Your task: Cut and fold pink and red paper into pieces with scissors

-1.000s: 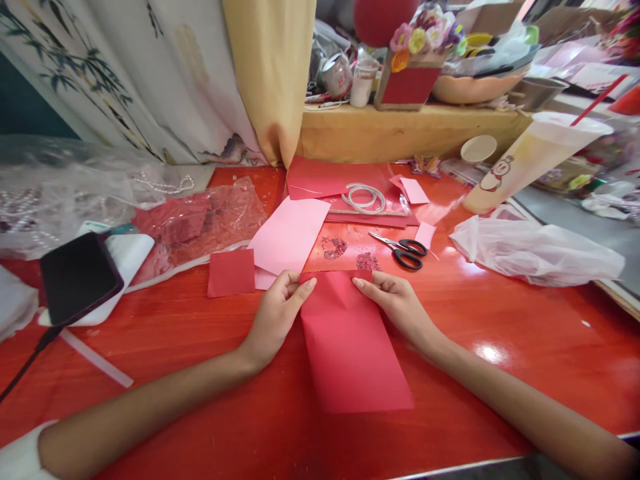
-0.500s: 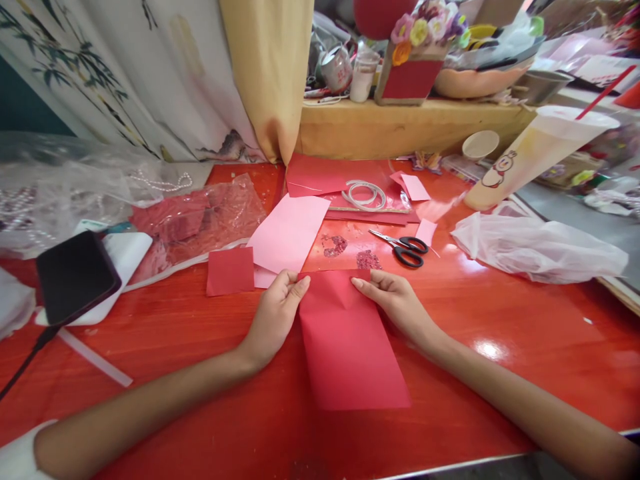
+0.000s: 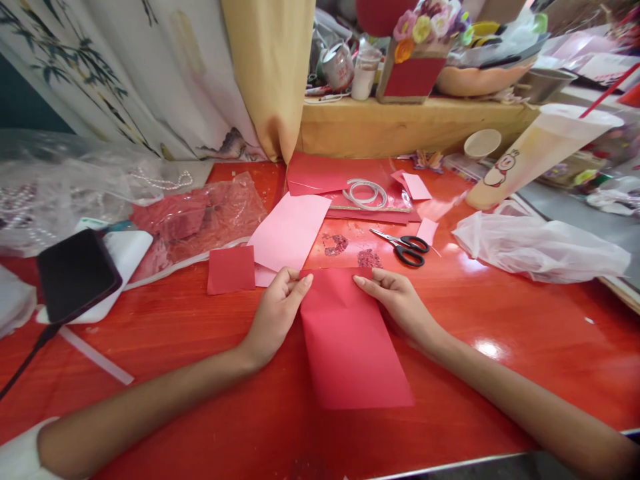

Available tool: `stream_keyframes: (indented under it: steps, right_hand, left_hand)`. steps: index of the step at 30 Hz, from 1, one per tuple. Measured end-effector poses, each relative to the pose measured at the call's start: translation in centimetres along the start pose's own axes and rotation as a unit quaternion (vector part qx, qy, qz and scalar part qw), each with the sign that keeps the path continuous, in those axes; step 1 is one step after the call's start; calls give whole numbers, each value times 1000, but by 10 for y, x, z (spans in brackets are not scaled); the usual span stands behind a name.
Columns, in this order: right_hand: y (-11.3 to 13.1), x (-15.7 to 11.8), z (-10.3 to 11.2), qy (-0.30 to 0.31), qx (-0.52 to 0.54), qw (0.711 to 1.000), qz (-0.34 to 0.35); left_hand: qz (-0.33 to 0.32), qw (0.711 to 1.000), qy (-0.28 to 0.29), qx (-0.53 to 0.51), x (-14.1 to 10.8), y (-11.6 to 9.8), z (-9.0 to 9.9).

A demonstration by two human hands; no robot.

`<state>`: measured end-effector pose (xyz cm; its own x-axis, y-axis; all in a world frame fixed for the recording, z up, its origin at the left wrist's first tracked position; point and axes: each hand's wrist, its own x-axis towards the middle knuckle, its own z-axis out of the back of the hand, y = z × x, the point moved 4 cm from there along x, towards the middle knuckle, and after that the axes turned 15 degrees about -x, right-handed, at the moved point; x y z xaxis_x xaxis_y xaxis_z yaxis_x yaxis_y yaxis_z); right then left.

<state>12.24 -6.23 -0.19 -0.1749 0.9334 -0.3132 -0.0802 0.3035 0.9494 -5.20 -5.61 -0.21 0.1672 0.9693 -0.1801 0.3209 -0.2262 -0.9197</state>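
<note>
A sheet of red paper (image 3: 355, 353) is stretched between my two hands, its far edge pinched at both corners. My left hand (image 3: 280, 307) grips the far left corner between thumb and fingers. At the far right corner, my right hand (image 3: 397, 300) pinches the same sheet. The paper bends slightly near that edge, and its near end reaches toward me over the table. Beyond my left hand lie a small red paper square (image 3: 231, 270) and pink paper (image 3: 290, 230). Black-handled scissors (image 3: 403, 247) rest beyond my right hand, blades pointing left.
On the red table (image 3: 475, 393) are a phone (image 3: 77, 275) with a cable at left, a red packet in clear plastic (image 3: 200, 217), and a coil of white cord (image 3: 367, 193). At right stand a tall drink cup (image 3: 535, 160) with a straw and a crumpled plastic bag (image 3: 540, 247).
Almost nothing differs. Both hands still hold the red sheet, and the crease near its far edge looks slightly flatter. The whole view has shifted very slightly.
</note>
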Motion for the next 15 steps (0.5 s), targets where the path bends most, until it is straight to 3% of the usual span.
stream_keyframes:
  steps: [4, 8, 12, 15]
  right_hand:
    - [2, 2, 6, -18, -63, 998, 8]
    - [5, 11, 15, 17, -178, 984, 21]
    - [25, 11, 20, -6, -275, 954, 122]
    - [44, 4, 9, -3, -369, 908, 199]
  left_hand:
    - [10, 1000, 14, 0, 0, -1, -2]
    - [28, 999, 28, 2, -1, -1, -3]
    - [52, 997, 53, 3, -3, 0, -5]
    - [52, 996, 67, 36, -3, 0, -6]
